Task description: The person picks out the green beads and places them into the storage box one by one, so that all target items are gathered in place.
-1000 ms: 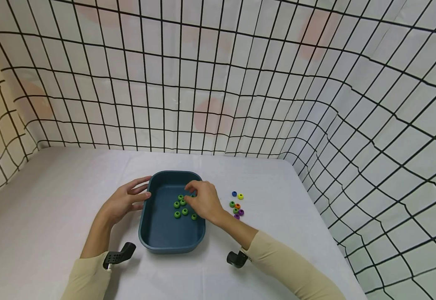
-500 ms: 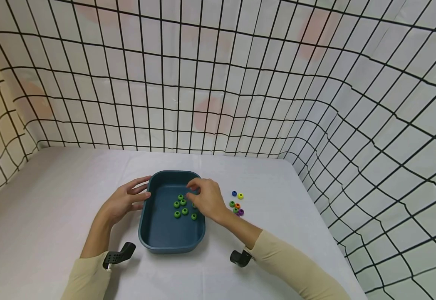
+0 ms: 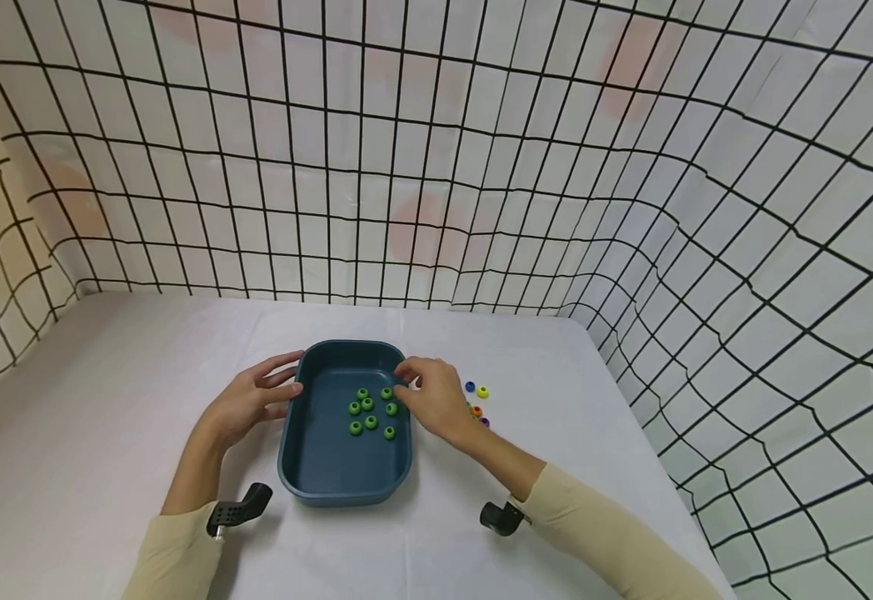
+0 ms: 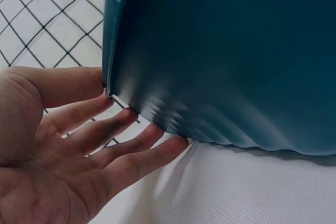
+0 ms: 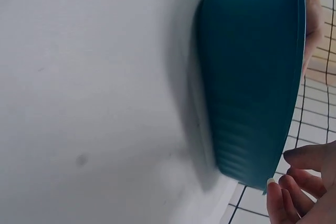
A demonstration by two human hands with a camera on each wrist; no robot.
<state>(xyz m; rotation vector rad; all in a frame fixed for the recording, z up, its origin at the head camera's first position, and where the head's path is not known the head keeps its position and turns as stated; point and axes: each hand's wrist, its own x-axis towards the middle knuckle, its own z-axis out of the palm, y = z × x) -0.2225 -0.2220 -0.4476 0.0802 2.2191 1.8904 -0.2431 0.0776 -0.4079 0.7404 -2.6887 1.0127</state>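
Observation:
A blue-green rectangular tray [image 3: 320, 462] stands on the white cloth in the head view. Several green beads [image 3: 367, 405] with holes lie spread over its floor. My left hand [image 3: 245, 407] rests with spread, nearly straight fingers against the tray's left wall; in the left wrist view the fingertips [image 4: 176, 145] touch the wall's underside and the thumb is at the rim. Over the right rim hovers my right hand [image 3: 436, 402], fingers loosely bent, thumb and index finger apart. Nothing shows between those fingers in the right wrist view.
Right of the tray, partly behind my right hand, lie loose beads: a blue bead [image 3: 470, 387], a yellow bead [image 3: 482, 392], an orange bead [image 3: 477, 412] and others. A black grid net [image 3: 376, 208] closes off the back and both sides of the table.
My right hand has drawn back to the right, from over the beads to the tray's right rim. Green beads it was covering now show. The left hand and tray stay put.

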